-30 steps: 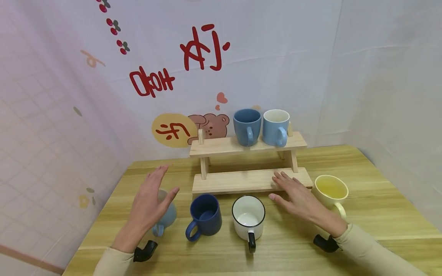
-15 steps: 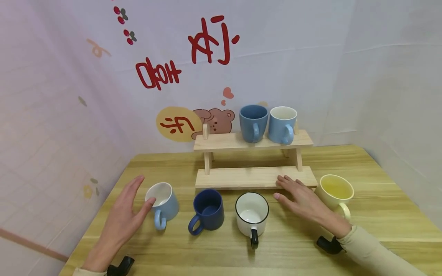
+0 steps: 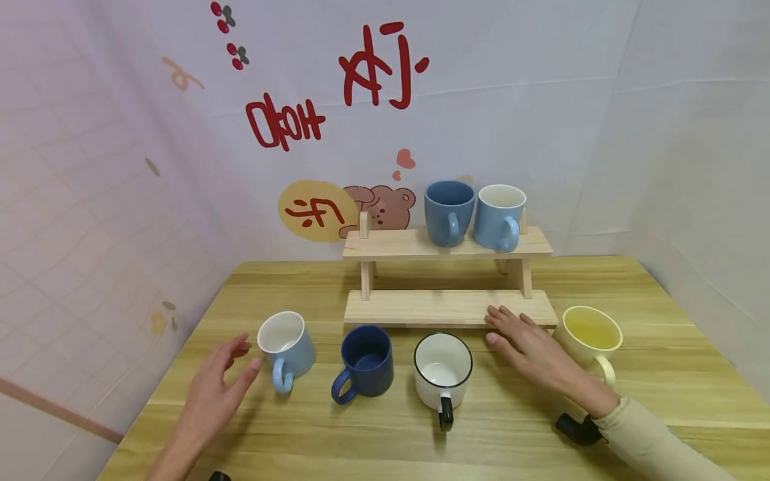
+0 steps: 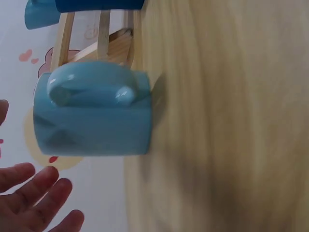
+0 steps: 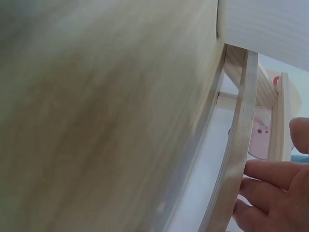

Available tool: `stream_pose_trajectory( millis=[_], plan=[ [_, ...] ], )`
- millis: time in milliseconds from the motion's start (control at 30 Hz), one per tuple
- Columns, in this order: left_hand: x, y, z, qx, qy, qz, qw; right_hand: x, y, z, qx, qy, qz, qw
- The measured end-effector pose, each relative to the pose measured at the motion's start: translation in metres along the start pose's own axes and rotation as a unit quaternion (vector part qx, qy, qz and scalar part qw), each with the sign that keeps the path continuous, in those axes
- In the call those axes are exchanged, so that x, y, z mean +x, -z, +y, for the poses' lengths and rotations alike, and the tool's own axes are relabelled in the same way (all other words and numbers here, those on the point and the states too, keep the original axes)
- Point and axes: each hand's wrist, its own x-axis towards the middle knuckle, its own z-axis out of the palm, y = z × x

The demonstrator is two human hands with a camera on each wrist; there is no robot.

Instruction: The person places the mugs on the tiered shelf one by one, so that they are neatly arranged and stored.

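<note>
- Pale-blue, smooth and glossy, a straight-walled mug [image 3: 297, 357] with a white inside stands upright on the wood-grained bench [image 3: 337, 441], its looped handle toward the person.
- Beside it, I see a navy mug [image 3: 375, 377] of one deep colour inside and out, its rounded handle angled toward the person and to the left.
- Next along stands a white cup [image 3: 430, 391] with a thin black rim and a black handle.
- Behind the right wrist, partly hidden, is a yellow mug [image 3: 574, 351], wider at the top.
- Two flat planks of light timber make up the stepped stand [image 3: 385, 244]; its upper tier carries a rounded slate-blue mug [image 3: 442, 214] and a sky-blue mug [image 3: 490, 224] with a white inside.
- The left hand [image 3: 213, 387], thumb apart and fingers loosely bent, holds nothing; it is just beside the pale-blue mug, not touching.
- The right hand [image 3: 529, 347] lies relaxed, gripping nothing, its fingertips resting on the front edge of the lower plank [image 3: 421, 307].
</note>
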Motion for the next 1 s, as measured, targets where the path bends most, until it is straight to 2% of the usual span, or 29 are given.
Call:
stream_pose_trajectory(
  millis=[100, 200, 267, 367, 467, 600, 667, 833, 933, 1000],
  plan=[
    [-0.006, -0.003, -0.002, -0.024, 0.040, -0.020, 0.9987, 0.000, 0.001, 0.000, 0.002, 0.000, -0.005, 1.0000],
    [-0.011, -0.005, -0.004, -0.050, 0.086, -0.050, 0.9938, -0.001, 0.001, 0.000, 0.002, 0.003, -0.008, 1.0000],
    [-0.012, -0.006, -0.005, -0.076, 0.110, -0.073, 0.9883, -0.001, 0.002, 0.000, 0.001, 0.004, -0.010, 0.9999],
    [-0.013, -0.007, -0.005, -0.128, 0.131, -0.109, 0.9770, -0.001, 0.003, 0.001, 0.002, 0.004, -0.014, 0.9999],
    [-0.012, -0.009, -0.005, -0.197, 0.149, -0.147, 0.9578, -0.001, 0.003, 0.002, 0.002, 0.003, -0.019, 0.9998],
    [-0.012, -0.013, -0.003, -0.276, 0.152, -0.198, 0.9282, -0.001, 0.004, 0.003, -0.001, 0.005, -0.025, 0.9997],
    [-0.012, -0.015, -0.001, -0.298, 0.146, -0.228, 0.9154, 0.000, 0.004, 0.003, -0.002, 0.008, -0.028, 0.9996],
    [-0.008, -0.020, 0.002, -0.325, 0.149, -0.274, 0.8927, 0.000, 0.007, 0.003, -0.007, 0.014, -0.042, 0.9990],
    [-0.006, -0.022, 0.004, -0.333, 0.171, -0.268, 0.8877, -0.001, 0.008, 0.003, -0.018, 0.021, -0.049, 0.9984],
    [-0.007, -0.025, 0.005, -0.327, 0.180, -0.240, 0.8962, -0.002, 0.009, 0.004, -0.027, 0.027, -0.051, 0.9980]
  ],
)
